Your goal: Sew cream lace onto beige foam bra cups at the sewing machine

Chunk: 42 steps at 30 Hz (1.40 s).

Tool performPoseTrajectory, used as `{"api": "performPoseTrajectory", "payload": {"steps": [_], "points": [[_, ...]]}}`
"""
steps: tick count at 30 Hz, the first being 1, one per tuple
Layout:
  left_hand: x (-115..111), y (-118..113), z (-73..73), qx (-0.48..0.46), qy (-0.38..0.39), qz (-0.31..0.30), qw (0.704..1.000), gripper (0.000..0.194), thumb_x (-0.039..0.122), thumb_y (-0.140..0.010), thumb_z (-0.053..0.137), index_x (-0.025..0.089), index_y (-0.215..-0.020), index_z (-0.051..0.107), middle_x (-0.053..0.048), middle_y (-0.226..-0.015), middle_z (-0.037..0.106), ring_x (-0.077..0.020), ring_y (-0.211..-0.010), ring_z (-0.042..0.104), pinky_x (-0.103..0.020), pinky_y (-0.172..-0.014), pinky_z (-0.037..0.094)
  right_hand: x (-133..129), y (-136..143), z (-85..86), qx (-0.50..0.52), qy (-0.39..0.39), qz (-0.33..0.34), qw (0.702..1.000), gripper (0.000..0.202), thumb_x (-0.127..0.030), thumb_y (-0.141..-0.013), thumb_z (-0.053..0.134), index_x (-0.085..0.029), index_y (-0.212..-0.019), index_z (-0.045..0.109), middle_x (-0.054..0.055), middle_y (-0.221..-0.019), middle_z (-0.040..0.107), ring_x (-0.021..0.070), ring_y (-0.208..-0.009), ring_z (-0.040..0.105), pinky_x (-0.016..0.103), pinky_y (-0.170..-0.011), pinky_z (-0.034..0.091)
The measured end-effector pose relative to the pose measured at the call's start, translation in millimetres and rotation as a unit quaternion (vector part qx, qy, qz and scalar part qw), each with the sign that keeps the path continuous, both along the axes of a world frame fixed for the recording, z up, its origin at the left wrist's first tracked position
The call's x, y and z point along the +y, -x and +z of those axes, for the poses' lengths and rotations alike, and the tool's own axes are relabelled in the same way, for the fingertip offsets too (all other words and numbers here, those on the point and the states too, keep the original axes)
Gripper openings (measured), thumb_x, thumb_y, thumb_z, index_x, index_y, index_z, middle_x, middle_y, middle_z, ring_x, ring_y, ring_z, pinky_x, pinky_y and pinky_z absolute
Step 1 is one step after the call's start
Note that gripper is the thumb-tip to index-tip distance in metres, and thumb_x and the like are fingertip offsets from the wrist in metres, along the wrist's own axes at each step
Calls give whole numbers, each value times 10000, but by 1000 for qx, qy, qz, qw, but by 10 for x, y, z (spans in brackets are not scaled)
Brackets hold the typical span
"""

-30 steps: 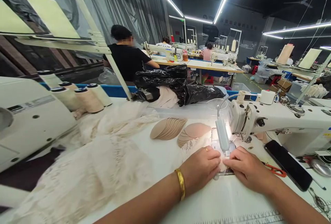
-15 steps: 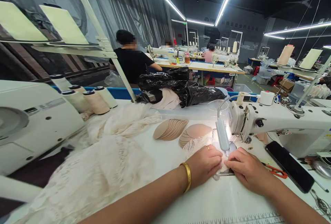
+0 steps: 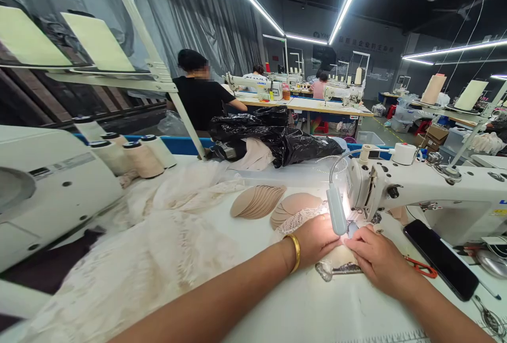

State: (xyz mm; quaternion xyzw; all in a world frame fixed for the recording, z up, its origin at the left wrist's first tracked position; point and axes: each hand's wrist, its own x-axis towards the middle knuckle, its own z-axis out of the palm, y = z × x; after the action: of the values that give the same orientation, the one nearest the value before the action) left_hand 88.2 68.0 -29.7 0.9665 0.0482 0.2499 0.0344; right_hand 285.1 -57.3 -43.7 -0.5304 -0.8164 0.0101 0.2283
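Under the sewing machine (image 3: pixel 412 184), my left hand (image 3: pixel 317 238) lies over a piece of cream lace fabric (image 3: pixel 301 219), its fingers drawn together on it. My right hand (image 3: pixel 374 253) pinches the near edge of the same piece, thumb against forefinger, just right of the left fingertips. A small grey lamp (image 3: pixel 336 209) on a bent neck lights the spot and hides part of the fingers and the needle area. Beyond the left hand are two fanned stacks of beige oval pieces (image 3: pixel 255 201). A shiny machine plate (image 3: pixel 344 268) shows below the fabric.
Loose cream lace (image 3: pixel 158 258) covers the table's left side. Right of my right hand lie orange-handled snips (image 3: pixel 423 267) and a black phone (image 3: pixel 441 258). Thread cones (image 3: pixel 142 159) stand at the left, near another machine (image 3: pixel 51 190). Black plastic bags (image 3: pixel 277 134) sit behind.
My left hand has moved forward, away from me, along with the lace, uncovering more of the shiny plate below. The right hand stays nearly in place. The view has shifted slightly.
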Motion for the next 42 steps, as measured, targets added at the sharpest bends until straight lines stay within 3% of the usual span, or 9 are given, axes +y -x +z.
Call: {"api": "performPoseTrajectory", "payload": {"steps": [13, 19, 29, 34, 38, 42], "points": [[126, -48, -54, -9, 1, -23, 1000, 191, 221, -1010, 524, 190, -882, 663, -51, -945, 733, -191, -865, 654, -315, -827, 534, 0, 0, -5, 2, -15, -4, 1000, 312, -62, -955, 457, -273, -1092, 641, 38, -895, 603, 212, -799, 545, 309, -666, 439], [163, -32, -54, 3, 0, -33, 999, 194, 186, -981, 570, 189, -796, 628, -46, -951, 736, -196, -872, 655, -314, -817, 515, -15, -2, 16, -2, -11, -5, 1000, 276, -63, -960, 467, -263, -1025, 646, 34, -880, 588, 206, -783, 540, 310, -668, 433], [242, -44, -16, 33, -8, -73, 997, 203, 244, -1000, 571, 202, -813, 640, -35, -904, 715, -190, -833, 624, -309, -793, 494, -2, -36, -20, -6, -14, -5, 1000, 287, -77, -976, 466, -272, -1082, 648, 36, -880, 578, 202, -758, 527, 306, -647, 424], [269, -32, 37, 37, -7, -36, 999, 128, 238, -971, 602, 216, -859, 659, -27, -967, 737, -200, -885, 639, -327, -856, 479, 25, -46, -21, 3, -28, 1, 1000, 341, -70, -960, 455, -284, -1156, 635, 46, -908, 596, 211, -773, 549, 309, -645, 458], [228, -31, 92, 47, -12, 9, 999, 55, 253, -903, 651, 231, -859, 675, -40, -1007, 727, -265, -1008, 630, -402, -939, 451, 47, -54, -31, 4, -30, -7, 1000, 317, -83, -962, 453, -268, -1142, 637, 53, -912, 605, 216, -783, 558, 316, -650, 476], [185, -90, 88, 49, -3, 53, 997, 62, 147, -848, 616, 198, -836, 649, -72, -925, 712, -268, -897, 642, -392, -846, 485, 41, -74, -63, 16, -5, -10, 1000, 288, -116, -984, 421, -245, -1119, 640, 67, -923, 625, 229, -810, 572, 342, -685, 487]]}}
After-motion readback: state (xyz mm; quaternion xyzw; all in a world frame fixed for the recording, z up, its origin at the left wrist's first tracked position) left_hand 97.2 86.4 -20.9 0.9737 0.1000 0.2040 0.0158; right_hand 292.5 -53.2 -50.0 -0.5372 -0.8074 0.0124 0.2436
